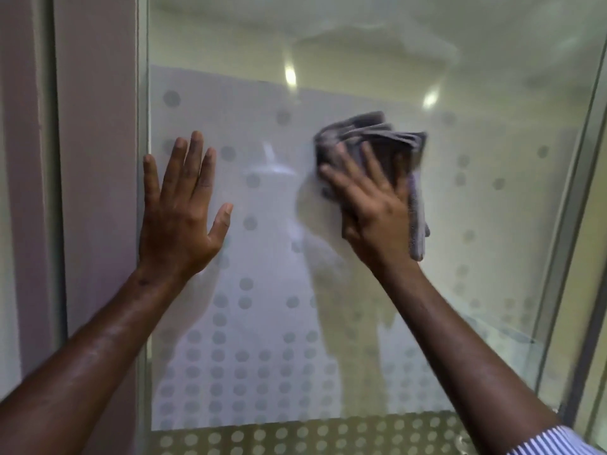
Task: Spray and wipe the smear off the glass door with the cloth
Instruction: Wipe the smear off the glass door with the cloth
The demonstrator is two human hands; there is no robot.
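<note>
The glass door fills the view, frosted with a pattern of grey dots. My left hand lies flat against the glass near its left edge, fingers spread and straight. My right hand presses a crumpled grey cloth against the middle of the pane, fingers laid over it and thumb tucked under its lower part. A tail of the cloth hangs down to the right of my wrist. A hazy lighter patch shows on the glass just left of the cloth. No spray bottle is in view.
A pale pink wall and door frame stand at the left. A metal frame edge runs down the right side of the pane. Ceiling lights reflect in the upper glass.
</note>
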